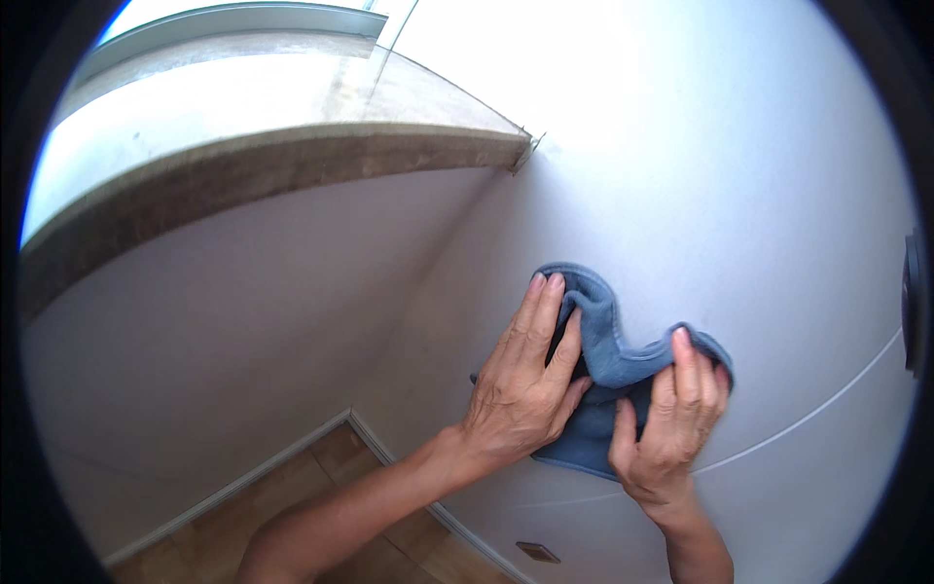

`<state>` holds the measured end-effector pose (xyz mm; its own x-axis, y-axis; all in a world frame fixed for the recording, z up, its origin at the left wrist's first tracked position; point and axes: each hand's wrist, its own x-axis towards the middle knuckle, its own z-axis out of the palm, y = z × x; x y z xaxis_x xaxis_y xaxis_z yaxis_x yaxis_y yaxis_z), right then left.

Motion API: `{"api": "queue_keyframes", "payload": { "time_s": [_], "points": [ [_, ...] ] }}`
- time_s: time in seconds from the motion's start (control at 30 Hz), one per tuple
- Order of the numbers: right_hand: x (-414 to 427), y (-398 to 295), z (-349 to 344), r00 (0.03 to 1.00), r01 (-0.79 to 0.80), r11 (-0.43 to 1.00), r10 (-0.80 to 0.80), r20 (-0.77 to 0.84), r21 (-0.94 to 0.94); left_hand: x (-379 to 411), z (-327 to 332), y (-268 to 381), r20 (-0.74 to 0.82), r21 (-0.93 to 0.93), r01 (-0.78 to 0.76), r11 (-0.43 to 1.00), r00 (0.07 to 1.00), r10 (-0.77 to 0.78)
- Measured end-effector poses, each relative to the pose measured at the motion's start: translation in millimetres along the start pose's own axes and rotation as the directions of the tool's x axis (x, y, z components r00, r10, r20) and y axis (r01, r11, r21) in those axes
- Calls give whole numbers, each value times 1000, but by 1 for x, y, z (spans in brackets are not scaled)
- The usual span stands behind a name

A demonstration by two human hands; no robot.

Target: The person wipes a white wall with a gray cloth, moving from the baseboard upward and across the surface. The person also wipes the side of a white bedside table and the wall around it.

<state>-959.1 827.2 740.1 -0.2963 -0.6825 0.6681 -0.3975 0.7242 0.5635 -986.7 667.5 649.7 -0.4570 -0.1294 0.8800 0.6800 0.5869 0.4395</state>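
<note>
A blue cloth point(600, 361) lies bunched against the white wall point(737, 241), with a raised fold running between the two hands. My left hand point(522, 379) presses its left side, fingers pointing up and fingertips near the top hem. On the right, my right hand point(671, 423) grips the cloth, with the fingers on the upper right corner and the thumb lower down. Beneath the palms hangs the lower part of the cloth, partly covered by the hands.
A window sill point(292, 157) with a brown front edge juts out at upper left, ending at the wall corner. Below run a white skirting board point(241, 478) and a brown tiled floor point(292, 482). A small wall plate point(538, 552) sits low; a dark object point(911, 303) is at far right.
</note>
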Motion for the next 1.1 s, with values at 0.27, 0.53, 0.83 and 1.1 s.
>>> {"api": "queue_keyframes", "payload": {
  "time_s": [0.27, 0.53, 0.83, 1.1],
  "points": [
    [9, 67, -13, 999, -3, 998, 0, 52, 57, 74, 21, 35, -7, 115, 119, 986, 993, -119],
    [27, 25, 54, 994, 9, 998, -3, -109, 62, 26, 47, -51, -91, 85, 198, 976, 977, -191],
    [54, 48, 18, 992, -8, 1000, 11, 123, -25, 78, 21, -8, -24, 2, 310, 951, 950, -310],
    [23, 51, 19, 983, 29, 996, -44, 178, 84, 45, 21, 3, 83, -51, 297, 953, 953, -293]
  ]
}}
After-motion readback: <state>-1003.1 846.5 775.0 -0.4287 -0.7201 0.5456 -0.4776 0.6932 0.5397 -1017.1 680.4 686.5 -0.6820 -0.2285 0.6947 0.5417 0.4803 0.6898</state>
